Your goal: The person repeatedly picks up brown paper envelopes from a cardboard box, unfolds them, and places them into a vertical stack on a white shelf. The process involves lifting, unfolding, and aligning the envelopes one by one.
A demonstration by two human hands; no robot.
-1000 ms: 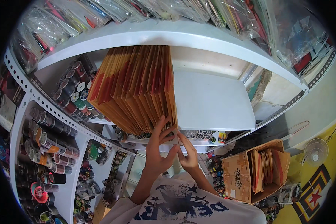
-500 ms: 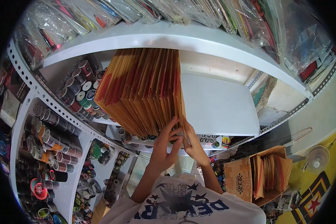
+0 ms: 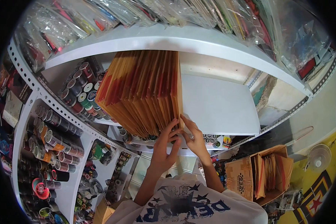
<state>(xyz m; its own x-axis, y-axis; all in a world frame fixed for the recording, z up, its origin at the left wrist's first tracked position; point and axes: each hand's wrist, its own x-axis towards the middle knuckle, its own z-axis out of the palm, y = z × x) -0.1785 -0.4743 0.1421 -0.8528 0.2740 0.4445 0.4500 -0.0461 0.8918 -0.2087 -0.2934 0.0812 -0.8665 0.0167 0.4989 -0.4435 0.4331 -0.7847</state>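
Observation:
A row of brown paper envelopes (image 3: 149, 93) with red patches stands upright on the white shelf, packed side by side and jutting over its front edge. My left hand (image 3: 164, 148) is open, its fingertips resting on the front edges near the lower right corner of the row. My right hand (image 3: 193, 139) lies against the outer side of the rightmost envelope, fingers apart and slightly bent. Both hands touch the stack close together; neither grips anything that I can see.
To the right of the envelopes extends the white shelf board (image 3: 220, 102). Cylindrical containers (image 3: 82, 84) stand on its left. Plastic-wrapped packets (image 3: 168, 13) fill the shelf above. More containers (image 3: 59, 149) line the left rack. At lower right sits a cardboard box (image 3: 239, 179) holding similar envelopes.
My right hand has shifted slightly right, its fingers spreading against the last envelope's side. The left hand stays nearly in place. The row's right end looks a little more even.

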